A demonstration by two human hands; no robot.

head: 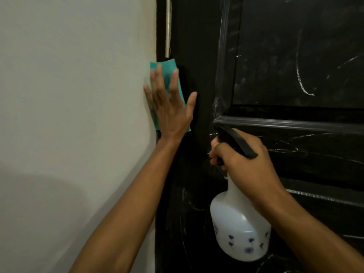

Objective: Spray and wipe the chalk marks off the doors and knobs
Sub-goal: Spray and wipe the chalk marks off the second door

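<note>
While my left hand presses the green cloth flat, fingers spread, on the door edge below the hinge, my right hand grips the spray bottle by its trigger. Chalk marks lie to the right and below; the cloth hand seems nearer those lower streaks.

Both bare forearms reach forward and up. The left hand lies flat, fingers straight and spread, pressing a cloth. The right hand, lower and nearer, is curled round the neck of a bottle, knuckles up, wrist bent.
</note>
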